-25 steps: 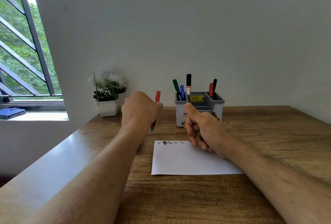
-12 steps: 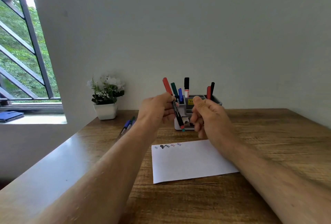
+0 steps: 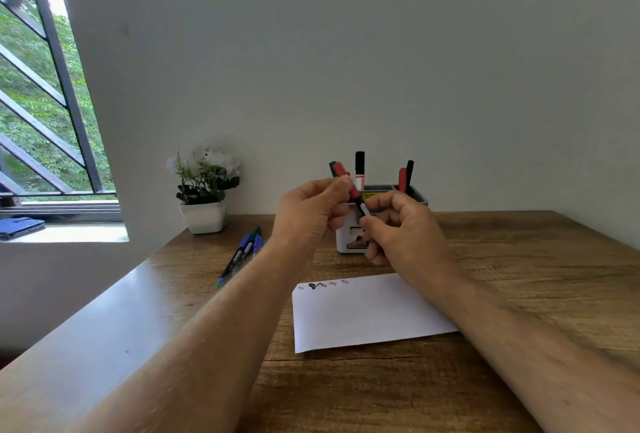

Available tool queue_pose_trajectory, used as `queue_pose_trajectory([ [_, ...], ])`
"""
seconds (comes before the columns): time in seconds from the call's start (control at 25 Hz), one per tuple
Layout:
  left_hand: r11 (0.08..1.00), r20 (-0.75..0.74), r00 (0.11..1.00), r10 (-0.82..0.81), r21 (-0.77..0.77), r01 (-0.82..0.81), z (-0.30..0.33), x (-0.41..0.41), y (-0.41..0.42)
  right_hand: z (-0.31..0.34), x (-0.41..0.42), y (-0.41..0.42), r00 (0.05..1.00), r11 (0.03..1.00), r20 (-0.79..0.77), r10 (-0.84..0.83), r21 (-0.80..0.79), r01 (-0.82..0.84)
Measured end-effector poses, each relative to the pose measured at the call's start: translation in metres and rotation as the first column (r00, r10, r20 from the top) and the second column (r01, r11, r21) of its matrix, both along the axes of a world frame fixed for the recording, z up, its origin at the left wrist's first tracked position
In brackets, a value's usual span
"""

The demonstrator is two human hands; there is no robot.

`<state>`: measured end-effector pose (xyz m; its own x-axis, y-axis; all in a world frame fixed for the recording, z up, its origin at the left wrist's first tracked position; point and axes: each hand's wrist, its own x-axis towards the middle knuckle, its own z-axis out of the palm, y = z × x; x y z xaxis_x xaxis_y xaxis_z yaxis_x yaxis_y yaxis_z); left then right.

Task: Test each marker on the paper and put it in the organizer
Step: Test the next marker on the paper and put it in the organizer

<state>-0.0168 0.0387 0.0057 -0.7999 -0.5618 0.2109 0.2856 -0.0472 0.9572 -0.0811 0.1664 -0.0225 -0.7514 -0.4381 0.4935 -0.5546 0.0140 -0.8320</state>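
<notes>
My left hand (image 3: 310,212) pinches a red-capped marker (image 3: 348,180) by its upper end, held in the air in front of the organizer (image 3: 346,235). My right hand (image 3: 401,231) grips the marker's lower body just below. The grey and white organizer stands behind my hands at the back of the desk and holds several markers, among them a black one (image 3: 359,169) and a red and black pair (image 3: 406,178). A white sheet of paper (image 3: 363,314) lies on the desk below my hands, with small coloured test scribbles (image 3: 323,285) along its top edge.
Several loose markers (image 3: 242,254), blue and green, lie on the wooden desk (image 3: 519,276) to the left of my left forearm. A white pot with a flowering plant (image 3: 204,190) stands at the back left by the wall. A barred window is at the far left.
My left hand carried the red-capped marker from the left to in front of the organizer. My right hand lifted off the paper and took hold of the marker's lower part.
</notes>
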Motion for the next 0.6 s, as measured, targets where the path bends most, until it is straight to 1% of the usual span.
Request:
queue_pose_trajectory([
  [0.12,1.000,-0.081,0.997,0.013,0.027,-0.011,0.0016,0.0008,-0.0051,-0.0014,-0.0006,-0.0009,0.998,0.998,-0.049,-0.033,0.060,0.036],
  [0.32,1.000,-0.057,0.998,-0.011,0.009,0.012,0.0015,0.0038,-0.0025,-0.0002,0.0009,0.0020,0.967,0.987,-0.250,-0.043,0.140,0.080],
  [0.44,1.000,-0.037,0.999,0.003,-0.010,-0.004,0.0007,0.0039,-0.0028,0.0001,0.0000,0.0027,0.961,0.979,-0.268,-0.063,0.170,0.112],
  [0.6,1.000,-0.016,1.000,0.019,-0.014,-0.019,0.0000,0.0026,-0.0037,0.0032,-0.0012,0.0025,0.952,0.972,-0.280,-0.125,0.160,0.174],
])
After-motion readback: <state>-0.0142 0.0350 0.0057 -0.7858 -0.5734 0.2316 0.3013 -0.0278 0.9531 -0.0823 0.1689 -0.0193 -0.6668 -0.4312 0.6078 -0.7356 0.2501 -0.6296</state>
